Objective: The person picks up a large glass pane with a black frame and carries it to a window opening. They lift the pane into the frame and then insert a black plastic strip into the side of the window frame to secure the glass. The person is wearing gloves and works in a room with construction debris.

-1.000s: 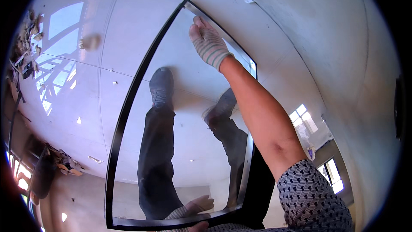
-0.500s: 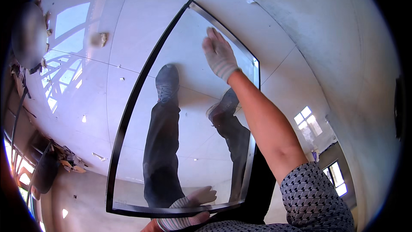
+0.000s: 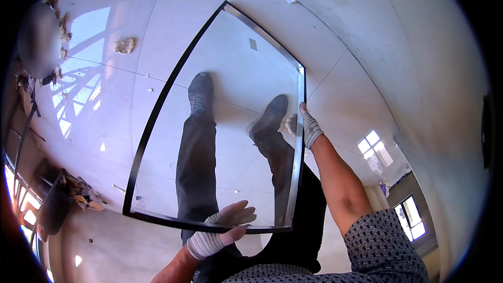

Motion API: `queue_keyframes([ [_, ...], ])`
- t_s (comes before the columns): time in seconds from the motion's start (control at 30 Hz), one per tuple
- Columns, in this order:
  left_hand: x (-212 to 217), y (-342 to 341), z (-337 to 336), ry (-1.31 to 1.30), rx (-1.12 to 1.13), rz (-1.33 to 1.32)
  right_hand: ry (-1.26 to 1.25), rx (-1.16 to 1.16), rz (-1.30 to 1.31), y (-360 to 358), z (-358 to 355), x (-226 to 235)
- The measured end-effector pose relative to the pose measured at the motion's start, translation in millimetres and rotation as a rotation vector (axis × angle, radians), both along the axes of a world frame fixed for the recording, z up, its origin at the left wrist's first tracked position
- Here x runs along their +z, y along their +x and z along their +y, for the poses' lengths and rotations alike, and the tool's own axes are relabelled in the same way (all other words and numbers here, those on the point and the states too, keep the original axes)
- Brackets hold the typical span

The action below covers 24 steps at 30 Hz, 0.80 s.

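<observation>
The framed glass panel [image 3: 236, 147] was held across the centre of the view, with the person's legs [image 3: 197, 162] and shoes [image 3: 201, 91] showing through it. The gloved hands were well apart from each other, both clamped on its border: the left hand [image 3: 212, 241] at the lower edge, bottom centre, and the right hand [image 3: 312, 128] at the right edge, right of centre. The top corner and the long left edge had no hand on them, so the likeliest trouble seemed a twist toward that side if either grip loosened. A slick border could have caused such a slip, and the panel could then have hit the shoes or cracked on the hard floor [image 3: 112, 120]. The stone-like lump [image 3: 124, 46] at upper left looked able to trip a foot, and a careless turn could have knocked the panel against the wall [image 3: 419, 73] at right. No brand, label or writing could be read; the small grey rectangle [image 3: 253, 44] at upper centre showed nothing legible, and whether it was on the glass or beyond it could not be told
</observation>
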<state>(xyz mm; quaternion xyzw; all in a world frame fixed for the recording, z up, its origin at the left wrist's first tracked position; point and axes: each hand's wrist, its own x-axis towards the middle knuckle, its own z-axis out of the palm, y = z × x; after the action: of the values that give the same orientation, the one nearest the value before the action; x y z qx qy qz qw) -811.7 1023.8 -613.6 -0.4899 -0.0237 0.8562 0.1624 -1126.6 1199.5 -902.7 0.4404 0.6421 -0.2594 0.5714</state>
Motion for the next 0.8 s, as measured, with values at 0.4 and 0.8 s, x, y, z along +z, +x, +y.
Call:
queue_keyframes([
  [0.4, 23.1, 16.1, 8.4, -0.309, 0.287, -0.329, 0.057, 0.212, 0.175, 1.9, -66.5, 62.8],
  [0.8, 30.7, 96.7, 12.1, -0.326, 0.580, -0.863, -0.070, 0.369, 0.313, 92.9, -119.8, 111.5],
])
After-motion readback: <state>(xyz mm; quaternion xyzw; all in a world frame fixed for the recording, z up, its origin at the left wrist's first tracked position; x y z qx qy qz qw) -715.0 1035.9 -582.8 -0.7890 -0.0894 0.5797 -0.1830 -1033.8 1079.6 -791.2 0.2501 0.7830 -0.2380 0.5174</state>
